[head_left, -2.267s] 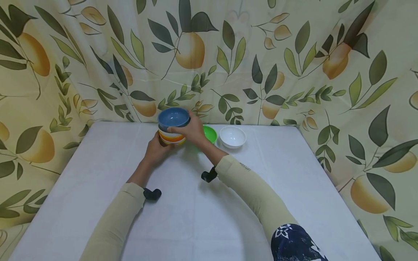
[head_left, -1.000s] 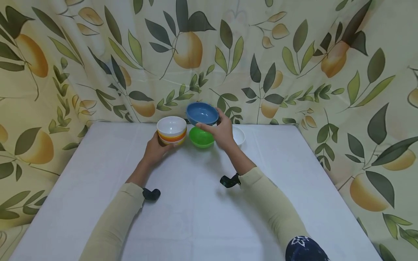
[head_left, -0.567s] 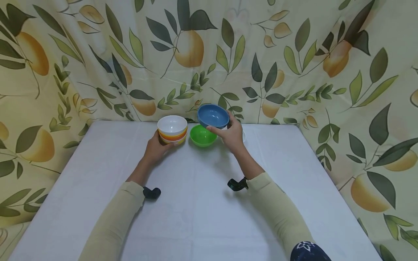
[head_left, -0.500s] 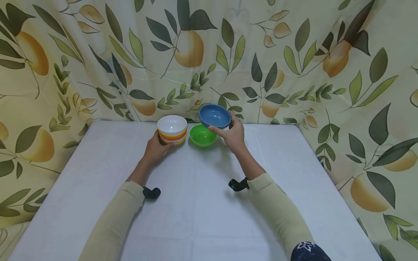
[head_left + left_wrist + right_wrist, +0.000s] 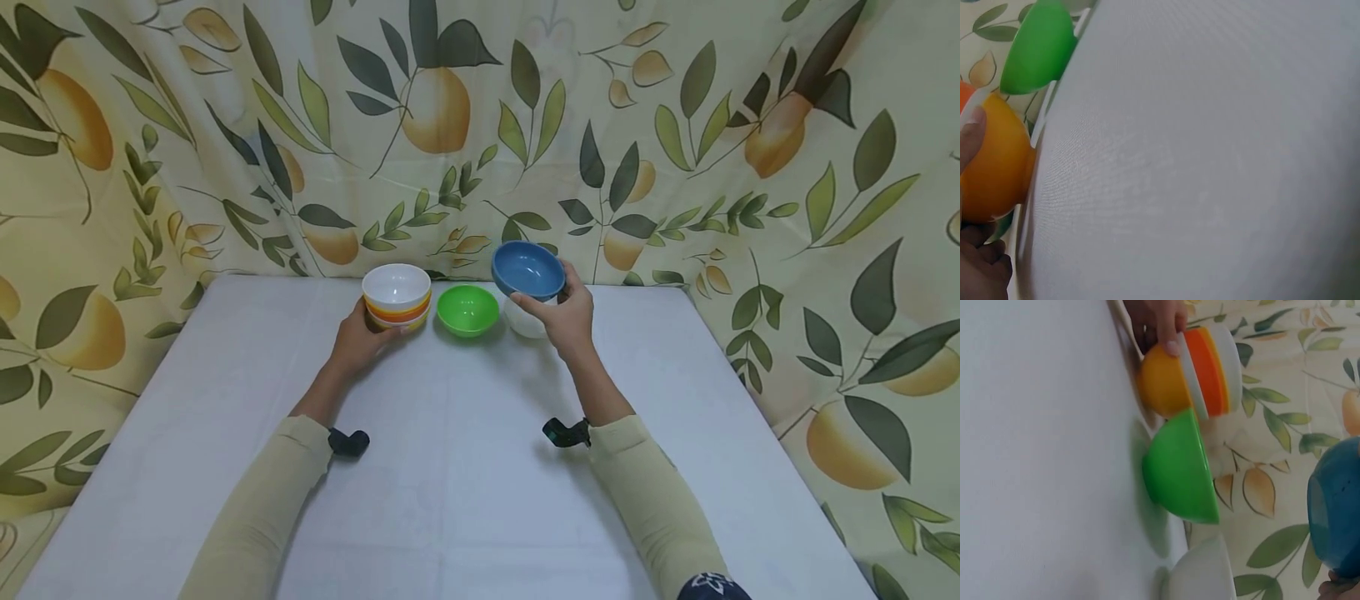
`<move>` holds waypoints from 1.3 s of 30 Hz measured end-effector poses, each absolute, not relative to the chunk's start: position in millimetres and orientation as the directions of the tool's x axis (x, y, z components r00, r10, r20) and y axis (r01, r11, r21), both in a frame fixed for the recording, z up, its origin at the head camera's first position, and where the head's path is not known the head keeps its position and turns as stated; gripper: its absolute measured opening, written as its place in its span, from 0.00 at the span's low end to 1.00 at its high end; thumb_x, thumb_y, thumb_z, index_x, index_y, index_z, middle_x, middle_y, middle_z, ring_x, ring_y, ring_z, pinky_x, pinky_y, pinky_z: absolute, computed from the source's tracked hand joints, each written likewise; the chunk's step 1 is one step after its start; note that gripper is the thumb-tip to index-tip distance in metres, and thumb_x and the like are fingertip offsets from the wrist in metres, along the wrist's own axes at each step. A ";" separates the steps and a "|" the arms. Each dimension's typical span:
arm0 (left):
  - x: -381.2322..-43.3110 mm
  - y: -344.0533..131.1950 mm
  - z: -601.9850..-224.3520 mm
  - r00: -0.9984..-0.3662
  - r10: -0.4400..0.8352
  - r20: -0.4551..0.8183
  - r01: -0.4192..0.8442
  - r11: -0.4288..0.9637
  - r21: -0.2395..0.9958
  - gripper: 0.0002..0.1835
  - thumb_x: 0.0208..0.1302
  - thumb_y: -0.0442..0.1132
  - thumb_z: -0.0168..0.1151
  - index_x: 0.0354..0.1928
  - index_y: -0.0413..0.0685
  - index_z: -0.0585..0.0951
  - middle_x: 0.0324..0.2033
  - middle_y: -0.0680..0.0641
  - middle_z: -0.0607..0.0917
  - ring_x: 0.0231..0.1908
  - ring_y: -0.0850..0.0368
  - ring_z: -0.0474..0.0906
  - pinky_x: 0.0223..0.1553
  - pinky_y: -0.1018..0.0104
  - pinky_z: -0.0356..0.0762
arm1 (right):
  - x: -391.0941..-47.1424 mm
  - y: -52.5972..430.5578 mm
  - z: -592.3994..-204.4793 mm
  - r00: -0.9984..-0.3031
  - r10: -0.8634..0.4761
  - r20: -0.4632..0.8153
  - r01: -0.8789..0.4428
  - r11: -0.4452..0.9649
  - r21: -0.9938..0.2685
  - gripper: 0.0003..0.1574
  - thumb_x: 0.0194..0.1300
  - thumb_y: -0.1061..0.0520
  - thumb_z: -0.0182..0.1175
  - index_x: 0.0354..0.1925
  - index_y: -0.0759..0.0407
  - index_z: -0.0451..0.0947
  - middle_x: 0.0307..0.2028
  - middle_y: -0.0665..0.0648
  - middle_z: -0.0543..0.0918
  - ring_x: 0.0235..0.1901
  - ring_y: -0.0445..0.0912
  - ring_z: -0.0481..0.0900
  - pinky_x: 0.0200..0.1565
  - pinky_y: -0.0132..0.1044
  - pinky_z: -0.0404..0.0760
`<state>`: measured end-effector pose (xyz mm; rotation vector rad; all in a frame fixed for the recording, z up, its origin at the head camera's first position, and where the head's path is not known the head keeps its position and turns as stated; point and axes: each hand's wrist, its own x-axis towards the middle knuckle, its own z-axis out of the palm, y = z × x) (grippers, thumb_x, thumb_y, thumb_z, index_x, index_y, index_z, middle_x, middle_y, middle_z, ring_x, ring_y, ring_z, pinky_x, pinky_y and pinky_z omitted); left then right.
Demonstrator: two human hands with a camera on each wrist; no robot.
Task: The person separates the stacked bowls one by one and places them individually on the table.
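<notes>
In the head view my left hand (image 5: 357, 343) grips the lower part of a stack of bowls at the back of the table. A white bowl (image 5: 396, 287) tops the stack, and a yellow-orange bowl (image 5: 999, 165) forms its base, with the thumb on its rim. Orange shows between them. My right hand (image 5: 572, 321) holds a blue bowl (image 5: 528, 270) by its side, raised and slightly tilted. Under it a second white bowl (image 5: 523, 325) is partly hidden. Between stack and white bowl sits a green bowl (image 5: 467, 312).
A white cloth (image 5: 450, 467) covers the table. Right behind the bowls hangs a curtain (image 5: 480, 125) printed with fruit and leaves. Each wrist carries a small black camera, one by the left sleeve (image 5: 255, 492).
My right hand has lifted the blue bowl off the stack and carried it right, past the green bowl to above the white one. My left hand has stayed at the stack.
</notes>
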<state>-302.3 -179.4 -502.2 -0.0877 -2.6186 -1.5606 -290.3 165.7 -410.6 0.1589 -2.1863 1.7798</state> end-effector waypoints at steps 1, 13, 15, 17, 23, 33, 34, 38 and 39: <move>-302.0 -179.1 -502.0 -0.994 0.001 0.108 0.095 0.476 0.874 0.55 0.62 0.48 0.79 0.82 0.41 0.55 0.75 0.37 0.68 0.77 0.42 0.59 0.79 0.47 0.52 | -289.8 168.3 -410.9 -0.943 0.117 0.311 -0.281 0.218 -0.935 0.62 0.57 0.56 0.81 0.80 0.65 0.58 0.74 0.64 0.68 0.75 0.54 0.66 0.74 0.45 0.66; -301.3 -177.8 -501.7 -0.993 0.010 0.121 0.111 0.474 0.874 0.55 0.62 0.49 0.79 0.82 0.42 0.55 0.75 0.37 0.68 0.78 0.43 0.58 0.79 0.46 0.51 | -288.1 203.7 -416.7 -0.916 0.210 0.340 -0.289 0.239 -0.927 0.60 0.56 0.56 0.82 0.78 0.65 0.61 0.73 0.64 0.70 0.75 0.54 0.66 0.76 0.40 0.61; -301.0 -177.6 -501.5 -0.993 0.010 0.120 0.110 0.471 0.875 0.55 0.62 0.48 0.79 0.82 0.42 0.56 0.75 0.38 0.69 0.77 0.42 0.59 0.79 0.45 0.51 | -287.6 208.4 -417.2 -0.912 0.226 0.343 -0.288 0.244 -0.926 0.59 0.56 0.56 0.82 0.78 0.64 0.63 0.73 0.63 0.71 0.75 0.53 0.66 0.76 0.40 0.62; -300.8 -177.2 -501.5 -0.993 0.008 0.118 0.108 0.469 0.876 0.55 0.62 0.48 0.79 0.82 0.43 0.56 0.75 0.38 0.69 0.77 0.42 0.59 0.79 0.44 0.52 | -286.8 212.5 -418.0 -0.910 0.240 0.338 -0.278 0.250 -0.927 0.58 0.55 0.55 0.82 0.77 0.63 0.64 0.73 0.63 0.71 0.74 0.53 0.67 0.75 0.40 0.62; -301.1 -176.9 -500.9 -0.993 0.009 0.117 0.107 0.470 0.876 0.54 0.62 0.47 0.79 0.82 0.42 0.56 0.75 0.38 0.68 0.77 0.42 0.59 0.79 0.44 0.52 | -286.7 224.8 -424.3 -0.906 0.275 0.323 -0.254 0.256 -0.932 0.60 0.55 0.56 0.82 0.78 0.64 0.62 0.73 0.63 0.70 0.75 0.53 0.66 0.75 0.39 0.62; -303.7 -177.9 -502.3 -0.993 0.004 0.120 0.107 0.478 0.872 0.54 0.62 0.47 0.79 0.82 0.42 0.56 0.75 0.37 0.69 0.77 0.42 0.59 0.79 0.46 0.52 | -283.2 239.0 -429.1 -0.893 0.320 0.316 -0.235 0.267 -0.935 0.60 0.55 0.58 0.82 0.79 0.61 0.63 0.74 0.61 0.70 0.76 0.53 0.64 0.76 0.41 0.61; -303.8 -177.9 -502.7 -0.993 0.006 0.118 0.106 0.478 0.872 0.55 0.62 0.47 0.79 0.82 0.42 0.55 0.75 0.37 0.68 0.77 0.42 0.59 0.79 0.45 0.52 | -283.2 240.3 -429.6 -0.891 0.327 0.316 -0.233 0.268 -0.935 0.59 0.55 0.58 0.82 0.78 0.61 0.63 0.74 0.61 0.70 0.76 0.53 0.64 0.76 0.41 0.62; -302.8 -177.8 -503.3 -0.994 0.002 0.110 0.097 0.486 0.869 0.55 0.62 0.49 0.79 0.82 0.42 0.55 0.75 0.38 0.68 0.78 0.42 0.58 0.79 0.45 0.51 | -283.8 244.7 -430.6 -0.887 0.347 0.306 -0.215 0.275 -0.937 0.61 0.55 0.57 0.82 0.80 0.60 0.61 0.75 0.60 0.69 0.76 0.53 0.64 0.76 0.42 0.62; -302.3 -177.8 -503.3 -0.994 0.000 0.108 0.095 0.487 0.868 0.55 0.62 0.49 0.79 0.82 0.42 0.55 0.75 0.38 0.68 0.78 0.42 0.58 0.79 0.45 0.51 | -284.2 245.8 -430.8 -0.887 0.348 0.303 -0.213 0.273 -0.938 0.61 0.55 0.57 0.82 0.80 0.60 0.61 0.75 0.60 0.69 0.76 0.53 0.63 0.76 0.42 0.62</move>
